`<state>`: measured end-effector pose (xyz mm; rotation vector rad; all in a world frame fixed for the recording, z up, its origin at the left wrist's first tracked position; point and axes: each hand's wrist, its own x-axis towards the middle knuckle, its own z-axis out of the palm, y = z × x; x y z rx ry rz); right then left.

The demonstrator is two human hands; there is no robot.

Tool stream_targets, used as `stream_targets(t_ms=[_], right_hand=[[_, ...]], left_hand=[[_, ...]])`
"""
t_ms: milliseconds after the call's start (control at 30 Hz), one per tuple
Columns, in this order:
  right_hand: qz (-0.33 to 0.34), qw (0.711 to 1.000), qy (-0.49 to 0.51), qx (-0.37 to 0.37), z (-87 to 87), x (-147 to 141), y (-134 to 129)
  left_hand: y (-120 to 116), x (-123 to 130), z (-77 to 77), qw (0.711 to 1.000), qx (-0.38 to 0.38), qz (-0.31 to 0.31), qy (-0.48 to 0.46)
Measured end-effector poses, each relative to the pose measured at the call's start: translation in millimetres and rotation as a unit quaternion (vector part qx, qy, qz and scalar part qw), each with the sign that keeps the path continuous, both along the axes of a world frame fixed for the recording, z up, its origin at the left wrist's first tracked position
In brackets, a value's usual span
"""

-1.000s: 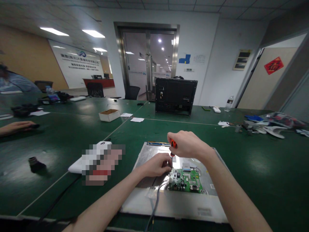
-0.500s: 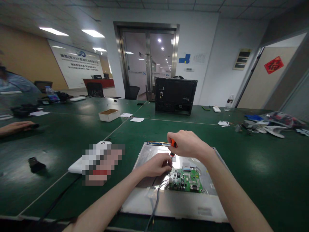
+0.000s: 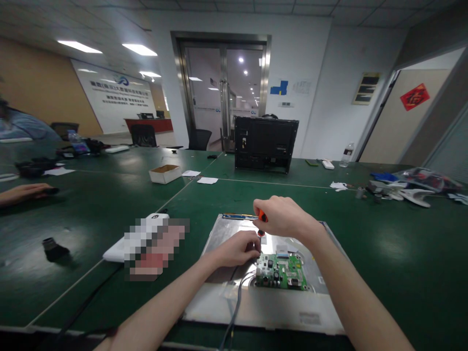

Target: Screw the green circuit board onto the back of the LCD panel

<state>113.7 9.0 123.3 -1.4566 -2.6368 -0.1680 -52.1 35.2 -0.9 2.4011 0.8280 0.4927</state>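
A screwdriver point(image 3: 262, 216) with an orange and black handle stands nearly upright in my right hand point(image 3: 283, 217), whose fingers wrap round the grip. Its tip points down at the upper left corner of a green circuit board point(image 3: 281, 271). Close against the shaft, my left hand point(image 3: 239, 249) is pinched by that corner; what lies between its fingertips is hidden. The board sits on the silver metal back of a flat display panel point(image 3: 270, 309) lying on the table. Several dark cables point(image 3: 237, 312) run from the board's left side over the panel's near edge.
A black monitor housing point(image 3: 266, 145) stands beyond the panel on the green table point(image 3: 395, 243). To the left are a white device point(image 3: 120, 248), an open carton point(image 3: 165, 174) and a small black object point(image 3: 54, 249). Another person's hand point(image 3: 27, 194) rests far left. Loose parts point(image 3: 413, 190) lie right.
The screwdriver and my right hand have shifted very slightly, with the handle a little differently turned in the grip. My left hand keeps its place by the board's corner.
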Motion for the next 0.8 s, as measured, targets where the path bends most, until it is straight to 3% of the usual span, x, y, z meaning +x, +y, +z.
stream_targets(t_ms=[633, 800], right_hand=[[0.031, 0.999, 0.013, -0.026, 2.5, 3.1, -2.9], [0.009, 1.000, 0.009, -0.013, 1.1, 1.7, -0.5]], left_hand=[[0.2, -0.8, -1.8, 0.999, -0.021, -0.007, -0.025], [0.0, -1.1, -1.8, 0.999, -0.025, -0.006, -0.024]])
